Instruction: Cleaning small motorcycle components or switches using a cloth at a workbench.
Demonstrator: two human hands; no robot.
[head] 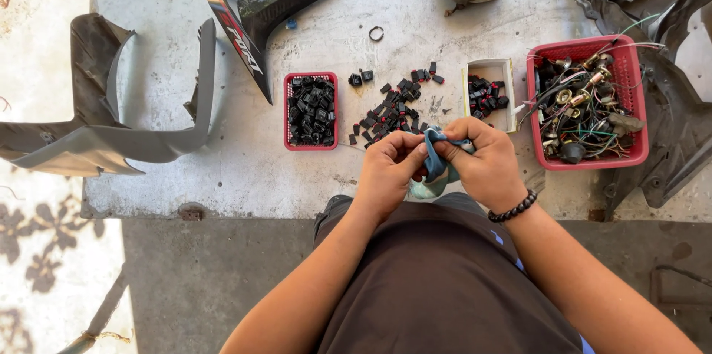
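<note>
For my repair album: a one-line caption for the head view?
Both hands, left hand and right hand, grip a blue cloth above scattered black connectors.

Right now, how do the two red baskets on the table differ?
The small red basket left of the hands is narrow and packed with small black parts; the large red basket on the right is wider and holds tangled wires, bulbs and sockets. The small one is filled evenly, the large one messily. Both are red plastic mesh.

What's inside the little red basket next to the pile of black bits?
The small red basket is full of small black plastic parts, heaped to the rim. Its bottom is covered by them. Both hands, left hand and right hand, grip a blue cloth nearby.
</note>
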